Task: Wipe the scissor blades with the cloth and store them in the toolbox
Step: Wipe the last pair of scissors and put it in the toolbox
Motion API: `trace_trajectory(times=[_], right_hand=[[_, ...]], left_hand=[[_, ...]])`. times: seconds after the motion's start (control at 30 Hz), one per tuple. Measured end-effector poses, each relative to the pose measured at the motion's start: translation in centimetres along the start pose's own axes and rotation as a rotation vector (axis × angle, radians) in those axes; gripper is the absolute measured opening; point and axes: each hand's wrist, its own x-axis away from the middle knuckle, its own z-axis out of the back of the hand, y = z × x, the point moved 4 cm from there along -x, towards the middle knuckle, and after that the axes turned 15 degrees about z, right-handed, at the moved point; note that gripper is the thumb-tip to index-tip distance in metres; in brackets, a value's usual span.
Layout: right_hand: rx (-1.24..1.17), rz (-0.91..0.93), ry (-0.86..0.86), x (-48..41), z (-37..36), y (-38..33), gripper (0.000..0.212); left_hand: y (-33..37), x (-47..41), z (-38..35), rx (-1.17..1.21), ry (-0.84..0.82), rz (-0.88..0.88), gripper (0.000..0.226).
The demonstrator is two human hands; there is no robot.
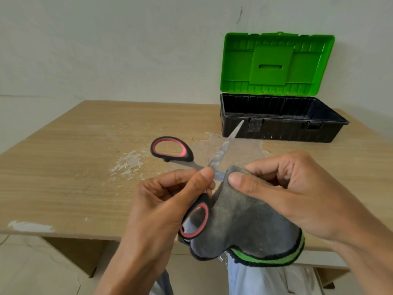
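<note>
Gripping scissors (213, 161) at the pivot w/ left hand (161, 201), thumb and forefinger pinched tight round the metal. Held up in the air, above the near part of the table (63, 167), blades spread wide. Pointing one bare blade (228, 145) up and away, tip twd the toolbox (276, 133). Burying the other blade in the grey cloth (240, 220), only a short bit of steel showing next to the pivot. Pinching that cloth round the blade w/ right hand (282, 192), thumb on top, fingers curled behind. Dangling the rest of the cloth below both hands, green-and-black hem (265, 257) at the bottom. One black-and-red handle loop (189, 155) out to the left, the other down by the left palm, against the cloth. Toolbox at back right of table, nr the wall (127, 50), well apart from the hands: black base, green lid (272, 64) standing upright. On the tabletop under the scissors, white smears (129, 162).
</note>
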Motion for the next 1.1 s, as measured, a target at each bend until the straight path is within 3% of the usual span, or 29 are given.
trace_trajectory(times=[0.13,0.3,0.5,0.7,0.93,1.1], right_hand=[[-0.044,-0.06,-0.058,-0.1,0.2,-0.4,0.039],[0.019,-0.076,-0.055,-0.1,0.6,-0.3,0.046],[0.019,-0.044,-0.037,-0.6,-0.2,-0.5,0.025],[-0.003,-0.017,0.001,-0.3,-0.5,-0.3,0.042],[-0.015,-0.033,-0.026,-0.3,0.7,-0.1,0.03],[0.01,-0.002,-0.048,-0.5,-0.5,-0.6,0.035]], left_hand=[[0.5,0.1,0.9,0.007,0.014,0.008,0.022],[0.2,0.0,0.6,-0.028,-0.006,-0.004,0.023],[-0.1,0.1,0.5,-0.02,-0.002,0.024,0.024],[-0.4,0.1,0.1,-0.03,-0.016,0.015,0.025],[0.4,0.1,1.4,-0.005,0.044,0.006,0.022],[-0.6,0.4,-0.3,-0.009,-0.06,0.073,0.022]])
